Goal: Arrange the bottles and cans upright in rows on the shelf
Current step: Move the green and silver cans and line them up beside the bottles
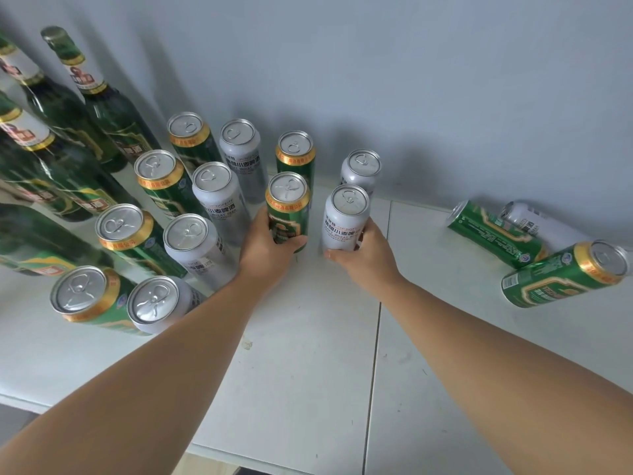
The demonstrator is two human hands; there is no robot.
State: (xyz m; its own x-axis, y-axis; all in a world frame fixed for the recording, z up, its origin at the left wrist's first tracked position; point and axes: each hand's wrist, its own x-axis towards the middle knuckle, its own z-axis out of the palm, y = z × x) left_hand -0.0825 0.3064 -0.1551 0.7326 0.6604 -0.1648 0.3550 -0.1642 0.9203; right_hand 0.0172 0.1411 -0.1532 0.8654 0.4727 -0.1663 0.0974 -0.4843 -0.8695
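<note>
Green can (pixel 288 207) stands upright on the shelf (pixel 308 337), my left hand (pixel 265 245) wrapped round its lower body. Just right of it, my right hand (pixel 366 255) clamps the silver can (pixel 344 217), also upright. Well right, three cans (pixel 493 234) lie on their sides, long axes roughly left-right, nearer my right hand.
</note>
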